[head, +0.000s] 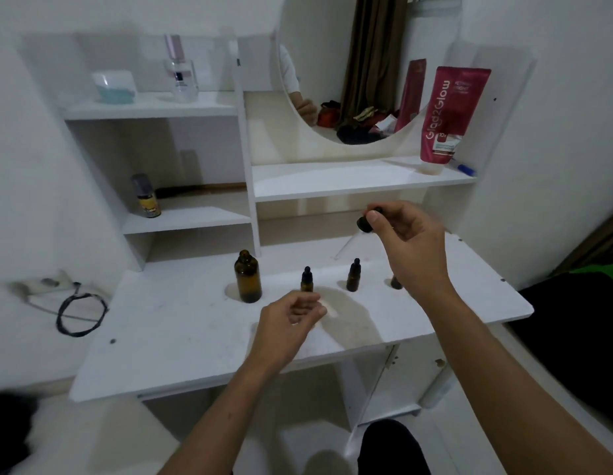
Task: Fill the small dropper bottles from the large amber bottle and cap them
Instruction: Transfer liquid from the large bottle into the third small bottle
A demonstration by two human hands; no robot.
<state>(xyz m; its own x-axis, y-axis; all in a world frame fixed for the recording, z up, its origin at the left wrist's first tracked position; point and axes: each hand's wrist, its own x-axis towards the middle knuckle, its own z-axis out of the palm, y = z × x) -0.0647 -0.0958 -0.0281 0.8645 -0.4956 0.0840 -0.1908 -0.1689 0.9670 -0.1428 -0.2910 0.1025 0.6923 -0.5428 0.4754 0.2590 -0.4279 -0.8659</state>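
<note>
The right hand (406, 241) pinches a light dropper cap (366, 223) by its collar; its glass pipette (346, 247) looks fragile. The left hand (291, 317) hangs loosely curled, empty.

A: Tabletop order?
B: On the table (161, 337), left to right: large bottle (248, 276), first dropper bottle (307, 280), second dropper bottle (353, 275), third bottle (396, 282) partly behind the right hand (406, 241).
A: Hands?
B: Right hand above the row, pinching a dropper cap (366, 222). Left hand (291, 320) just in front of the first dropper bottle.
A: Behind?
B: Shelves. Tube (449, 114) on the right shelf, small can (146, 196) on the lower left one.
</note>
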